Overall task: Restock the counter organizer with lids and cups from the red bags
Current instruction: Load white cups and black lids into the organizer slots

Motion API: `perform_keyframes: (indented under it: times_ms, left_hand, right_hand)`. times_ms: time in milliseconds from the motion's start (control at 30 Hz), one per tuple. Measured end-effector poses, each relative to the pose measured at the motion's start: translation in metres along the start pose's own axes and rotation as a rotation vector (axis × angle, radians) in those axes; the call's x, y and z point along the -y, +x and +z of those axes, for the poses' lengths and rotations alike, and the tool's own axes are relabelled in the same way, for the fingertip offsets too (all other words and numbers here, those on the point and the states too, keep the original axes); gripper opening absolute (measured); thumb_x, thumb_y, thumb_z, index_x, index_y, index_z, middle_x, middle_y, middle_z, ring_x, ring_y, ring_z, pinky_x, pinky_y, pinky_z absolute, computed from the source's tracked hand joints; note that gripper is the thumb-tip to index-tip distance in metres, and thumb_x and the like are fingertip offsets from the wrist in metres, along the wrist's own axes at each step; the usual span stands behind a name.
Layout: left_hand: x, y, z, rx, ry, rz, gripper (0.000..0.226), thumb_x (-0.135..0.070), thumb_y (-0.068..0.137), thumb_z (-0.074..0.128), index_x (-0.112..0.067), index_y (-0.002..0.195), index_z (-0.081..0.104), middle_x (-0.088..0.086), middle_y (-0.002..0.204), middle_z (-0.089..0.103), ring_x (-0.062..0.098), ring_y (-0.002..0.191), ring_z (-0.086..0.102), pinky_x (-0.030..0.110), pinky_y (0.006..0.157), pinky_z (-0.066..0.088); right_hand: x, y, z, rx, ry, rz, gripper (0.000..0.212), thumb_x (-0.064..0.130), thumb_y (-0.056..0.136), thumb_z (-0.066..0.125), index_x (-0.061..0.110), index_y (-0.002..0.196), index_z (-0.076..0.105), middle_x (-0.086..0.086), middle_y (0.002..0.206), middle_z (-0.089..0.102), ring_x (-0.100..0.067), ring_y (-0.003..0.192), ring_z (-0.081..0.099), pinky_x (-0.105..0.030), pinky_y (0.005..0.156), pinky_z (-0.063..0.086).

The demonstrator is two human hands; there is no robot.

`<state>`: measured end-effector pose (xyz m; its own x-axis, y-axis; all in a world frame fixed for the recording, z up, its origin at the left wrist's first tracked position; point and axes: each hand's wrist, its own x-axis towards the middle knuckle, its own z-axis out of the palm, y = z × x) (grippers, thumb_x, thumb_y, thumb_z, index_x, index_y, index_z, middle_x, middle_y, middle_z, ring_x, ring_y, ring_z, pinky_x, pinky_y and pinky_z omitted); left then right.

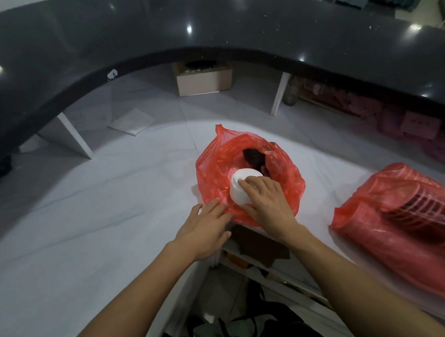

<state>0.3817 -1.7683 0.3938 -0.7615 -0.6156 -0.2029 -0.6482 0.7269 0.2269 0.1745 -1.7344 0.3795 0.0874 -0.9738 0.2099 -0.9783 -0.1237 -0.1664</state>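
The left hand (206,227) lies flat with straight fingers on the near-left edge of the upright translucent red plastic bag (248,176), pressing the film down onto the pale marbled worktop (83,245); it curls round nothing. Just to its right, the right hand (267,199) wraps fingers over the top and thumb along the near side of a stack of white paper cups (242,187), which stands bottom-up inside the open mouth of that bag. Beyond the right hand's fingertips, deeper in the bag, sits something dark and crumpled that I cannot identify. The step looks like drawing the cups out, so the left hand should keep the film pinned while the right lifts straight up, clearing the bag's rim before swinging aside; squeezing hard would likely dent the thin paper walls, and a tilted pull may snag the loose plastic. Well to the right of both hands, a second red plastic bag (424,231) lies on its side holding a row of dark ribbed lids (418,206). The counter organizer is not in view.
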Motion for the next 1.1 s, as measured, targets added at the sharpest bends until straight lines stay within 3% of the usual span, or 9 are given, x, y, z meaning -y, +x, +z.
perform_keyframes:
  times_ms: [133, 333, 467, 667, 1100]
  left_hand:
    - [0.004, -0.001, 0.003, 0.009, 0.028, -0.013, 0.054, -0.046, 0.102, 0.045, -0.030, 0.153, 0.033, -0.001, 0.162, 0.028, 0.024, 0.153, 0.013, 0.050, 0.123, 0.013]
    - [0.000, -0.005, 0.008, 0.038, 0.028, -0.030, 0.056, -0.045, 0.103, 0.045, -0.030, 0.154, 0.030, 0.000, 0.164, 0.025, 0.026, 0.154, 0.010, 0.051, 0.124, 0.012]
    - [-0.003, -0.007, 0.011, 0.049, 0.014, -0.037, 0.056, -0.044, 0.103, 0.045, -0.027, 0.155, 0.030, 0.001, 0.164, 0.024, 0.026, 0.154, 0.008, 0.050, 0.123, 0.012]
    - [-0.006, -0.008, 0.010, 0.045, -0.012, -0.069, 0.057, -0.043, 0.103, 0.045, -0.029, 0.155, 0.028, -0.001, 0.164, 0.024, 0.025, 0.154, 0.009, 0.051, 0.124, 0.012]
    - [-0.030, -0.002, 0.000, 0.004, -0.084, -0.202, 0.054, -0.042, 0.102, 0.046, -0.029, 0.153, 0.034, -0.003, 0.162, 0.030, 0.022, 0.153, 0.015, 0.047, 0.121, 0.021]
  right_hand:
    - [0.002, 0.003, -0.005, 0.013, 0.022, 0.025, 0.060, 0.034, 0.087, 0.074, 0.019, 0.139, 0.049, -0.010, 0.141, 0.052, -0.032, 0.127, 0.048, -0.052, 0.104, 0.043]
    - [-0.002, 0.029, -0.013, 0.257, -0.002, 0.095, 0.078, 0.052, 0.090, 0.065, 0.029, 0.154, 0.027, -0.007, 0.165, 0.019, -0.032, 0.150, 0.017, -0.057, 0.117, 0.024]
    - [-0.004, 0.035, -0.011, 0.315, 0.004, 0.098, 0.074, 0.045, 0.089, 0.067, 0.026, 0.151, 0.031, -0.007, 0.160, 0.030, -0.035, 0.144, 0.030, -0.059, 0.112, 0.034]
    - [-0.010, 0.036, -0.014, 0.290, 0.081, 0.086, 0.073, 0.043, 0.087, 0.070, 0.026, 0.149, 0.035, -0.005, 0.155, 0.037, -0.033, 0.139, 0.035, -0.057, 0.112, 0.036]
    - [-0.039, 0.040, -0.033, 0.184, 0.354, -0.014, 0.074, 0.045, 0.087, 0.073, 0.031, 0.151, 0.038, 0.001, 0.158, 0.036, -0.024, 0.143, 0.033, -0.053, 0.115, 0.035]
